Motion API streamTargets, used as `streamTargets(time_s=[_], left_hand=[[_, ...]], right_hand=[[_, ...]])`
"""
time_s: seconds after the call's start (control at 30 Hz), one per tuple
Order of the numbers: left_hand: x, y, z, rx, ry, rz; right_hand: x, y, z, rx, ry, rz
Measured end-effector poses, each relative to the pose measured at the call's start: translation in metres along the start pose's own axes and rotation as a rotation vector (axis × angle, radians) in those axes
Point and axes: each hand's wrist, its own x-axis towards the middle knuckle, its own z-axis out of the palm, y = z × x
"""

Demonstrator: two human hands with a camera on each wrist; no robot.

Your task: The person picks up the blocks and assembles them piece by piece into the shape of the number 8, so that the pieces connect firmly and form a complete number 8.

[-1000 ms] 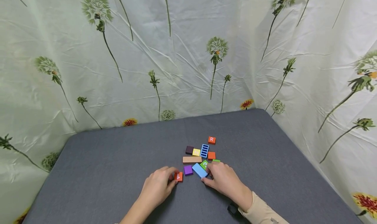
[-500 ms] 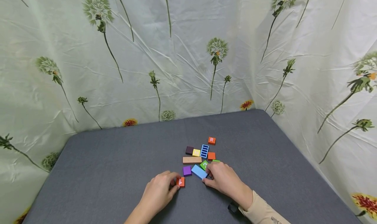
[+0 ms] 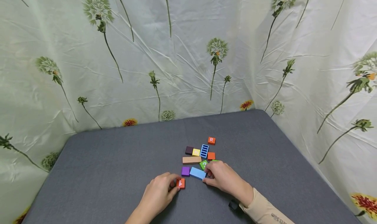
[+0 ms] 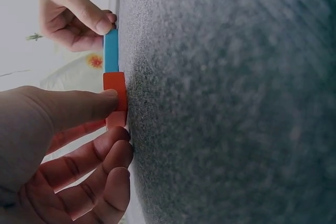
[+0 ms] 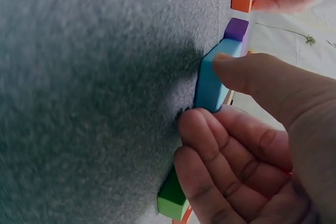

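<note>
My left hand (image 3: 160, 193) pinches a small orange-red block (image 3: 182, 183) with a white mark on top, thumb on its near side. At the right end of a light blue oblong block (image 3: 198, 173), my right hand (image 3: 225, 181) has its thumb on the near side and fingers behind. A purple block (image 3: 185, 171) sits at the blue block's left end, just behind the orange-red one. In the right wrist view, the thumb presses the blue block (image 5: 210, 80), and a green block (image 5: 173, 195) lies beyond the fingers.
Behind the hands lie a tan plank block (image 3: 191, 160), a green lettered block (image 3: 204, 165), a dark block (image 3: 189, 150), a yellow one (image 3: 196, 152), a striped blue one (image 3: 204, 151) and an orange one (image 3: 211, 156). Farther back is an R block (image 3: 211, 140). Patterned cloth (image 3: 182, 53) hangs behind.
The blue block has turned nearer to crosswise and slid left, with the purple block shifting left too. My left hand has moved the orange-red block toward me and slightly right.
</note>
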Motion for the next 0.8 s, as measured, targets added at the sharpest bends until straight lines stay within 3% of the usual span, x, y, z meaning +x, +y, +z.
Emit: streamTargets(time_s=[0.33, 0.8], left_hand=[[-0.0013, -0.0013, 0.0012, -0.005, 0.02, 0.012], [-0.0013, 0.0008, -0.0007, -0.016, -0.055, -0.053]], right_hand=[[0.0045, 0.006, -0.0023, 0.012, -0.042, -0.049], [0.0086, 0.0079, -0.005, -0.003, -0.061, -0.097]])
